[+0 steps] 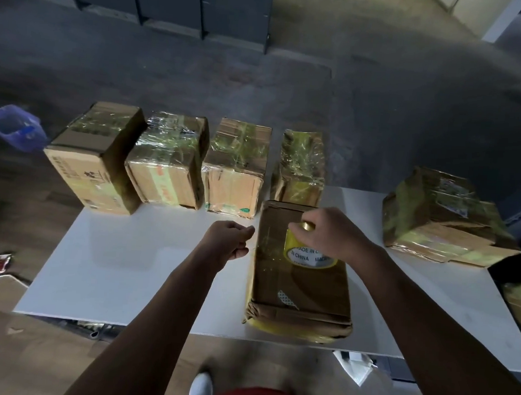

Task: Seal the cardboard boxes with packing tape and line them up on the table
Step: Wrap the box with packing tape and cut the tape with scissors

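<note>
— White table (120,268) first. Along far edge, four taped boxes (170,161) side by side.
— Fifth box (441,214) alone at right, askew. Sixth box (302,294) at near edge, centre-right.
— On top of it, right hand (333,235), fingers curled round tape roll (310,257).
— Left hand (229,241) just off that box's left side, fingertips pinching clear tape strip (260,247) stretched from roll.

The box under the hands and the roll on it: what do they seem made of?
The box: brown cardboard, matte, creased at its corners, with glossy yellowish tape along the near edge. The tape roll: shiny translucent yellowish film, probably plastic, on a printed white core, likely paper.
</note>
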A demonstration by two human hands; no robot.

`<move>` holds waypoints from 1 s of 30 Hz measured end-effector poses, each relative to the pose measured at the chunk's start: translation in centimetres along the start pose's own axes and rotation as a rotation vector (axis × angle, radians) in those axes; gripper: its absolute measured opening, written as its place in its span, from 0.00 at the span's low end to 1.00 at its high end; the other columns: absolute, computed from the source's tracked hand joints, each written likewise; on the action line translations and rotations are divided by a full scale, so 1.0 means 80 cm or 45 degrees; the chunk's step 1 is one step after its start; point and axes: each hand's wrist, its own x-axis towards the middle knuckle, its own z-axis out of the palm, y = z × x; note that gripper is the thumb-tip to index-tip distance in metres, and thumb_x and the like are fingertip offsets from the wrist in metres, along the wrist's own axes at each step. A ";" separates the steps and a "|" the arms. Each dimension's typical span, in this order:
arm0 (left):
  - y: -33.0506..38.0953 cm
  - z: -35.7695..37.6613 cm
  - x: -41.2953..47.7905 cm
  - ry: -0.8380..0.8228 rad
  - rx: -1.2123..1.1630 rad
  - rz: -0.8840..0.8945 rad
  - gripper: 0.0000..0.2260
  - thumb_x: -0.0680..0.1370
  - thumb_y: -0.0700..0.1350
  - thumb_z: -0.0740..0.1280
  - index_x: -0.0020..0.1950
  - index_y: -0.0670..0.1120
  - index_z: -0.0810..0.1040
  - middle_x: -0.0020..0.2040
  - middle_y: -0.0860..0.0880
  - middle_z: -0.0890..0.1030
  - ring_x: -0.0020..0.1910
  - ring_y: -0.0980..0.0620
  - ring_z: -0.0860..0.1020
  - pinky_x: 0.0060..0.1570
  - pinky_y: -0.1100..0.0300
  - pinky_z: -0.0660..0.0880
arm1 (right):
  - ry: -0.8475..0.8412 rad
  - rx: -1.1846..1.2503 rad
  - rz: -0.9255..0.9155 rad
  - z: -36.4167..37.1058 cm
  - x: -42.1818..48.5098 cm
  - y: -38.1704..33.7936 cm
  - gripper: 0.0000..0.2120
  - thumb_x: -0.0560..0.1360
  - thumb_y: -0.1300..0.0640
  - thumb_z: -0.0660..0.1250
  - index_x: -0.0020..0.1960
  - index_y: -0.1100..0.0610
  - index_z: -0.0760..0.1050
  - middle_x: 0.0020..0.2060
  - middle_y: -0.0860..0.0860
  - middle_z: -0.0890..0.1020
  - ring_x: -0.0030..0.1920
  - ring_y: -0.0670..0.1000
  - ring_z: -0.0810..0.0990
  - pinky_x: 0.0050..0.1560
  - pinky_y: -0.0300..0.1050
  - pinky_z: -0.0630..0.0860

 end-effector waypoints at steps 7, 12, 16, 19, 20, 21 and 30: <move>-0.022 -0.010 0.019 -0.040 -0.020 -0.103 0.09 0.78 0.42 0.68 0.52 0.36 0.78 0.37 0.43 0.75 0.36 0.50 0.76 0.33 0.63 0.75 | -0.097 -0.219 0.068 0.011 0.019 -0.028 0.23 0.76 0.41 0.61 0.30 0.56 0.67 0.25 0.51 0.69 0.28 0.51 0.69 0.31 0.45 0.66; -0.033 -0.010 0.029 -0.092 -0.009 -0.130 0.07 0.78 0.43 0.69 0.47 0.38 0.77 0.36 0.43 0.74 0.36 0.50 0.75 0.35 0.61 0.75 | -0.122 -0.258 0.116 0.012 0.023 -0.031 0.23 0.75 0.40 0.61 0.31 0.57 0.70 0.26 0.51 0.70 0.29 0.51 0.72 0.32 0.46 0.67; -0.046 -0.006 0.035 -0.188 -0.115 -0.206 0.07 0.78 0.41 0.68 0.48 0.37 0.76 0.34 0.44 0.71 0.35 0.51 0.72 0.32 0.62 0.76 | -0.076 -0.300 0.136 0.016 0.020 -0.034 0.24 0.75 0.39 0.61 0.34 0.58 0.73 0.27 0.51 0.73 0.31 0.52 0.75 0.33 0.45 0.70; -0.054 -0.004 0.042 -0.286 -0.294 -0.294 0.06 0.79 0.40 0.66 0.48 0.36 0.75 0.32 0.45 0.67 0.31 0.53 0.68 0.29 0.64 0.74 | -0.032 -0.214 0.111 0.018 0.017 -0.030 0.22 0.75 0.41 0.62 0.31 0.55 0.71 0.26 0.49 0.71 0.29 0.49 0.72 0.32 0.44 0.65; -0.057 -0.003 0.045 -0.317 -0.345 -0.317 0.07 0.79 0.40 0.66 0.49 0.36 0.75 0.32 0.46 0.67 0.31 0.53 0.67 0.29 0.64 0.74 | -0.010 -0.159 0.087 0.020 0.016 -0.027 0.21 0.76 0.43 0.62 0.29 0.53 0.68 0.25 0.48 0.69 0.28 0.48 0.69 0.31 0.42 0.63; -0.061 0.000 0.046 -0.345 -0.397 -0.331 0.07 0.79 0.40 0.66 0.50 0.36 0.75 0.33 0.46 0.67 0.31 0.54 0.67 0.29 0.64 0.74 | 0.019 -0.110 0.052 0.022 0.014 -0.024 0.21 0.76 0.44 0.63 0.28 0.52 0.65 0.24 0.47 0.67 0.27 0.47 0.67 0.31 0.42 0.62; -0.082 0.022 0.035 -0.661 -0.572 -0.338 0.23 0.68 0.57 0.76 0.45 0.38 0.76 0.30 0.43 0.78 0.34 0.52 0.79 0.43 0.61 0.76 | 0.174 0.057 0.095 0.032 0.007 -0.006 0.20 0.78 0.48 0.60 0.28 0.48 0.64 0.23 0.47 0.68 0.27 0.46 0.69 0.33 0.41 0.61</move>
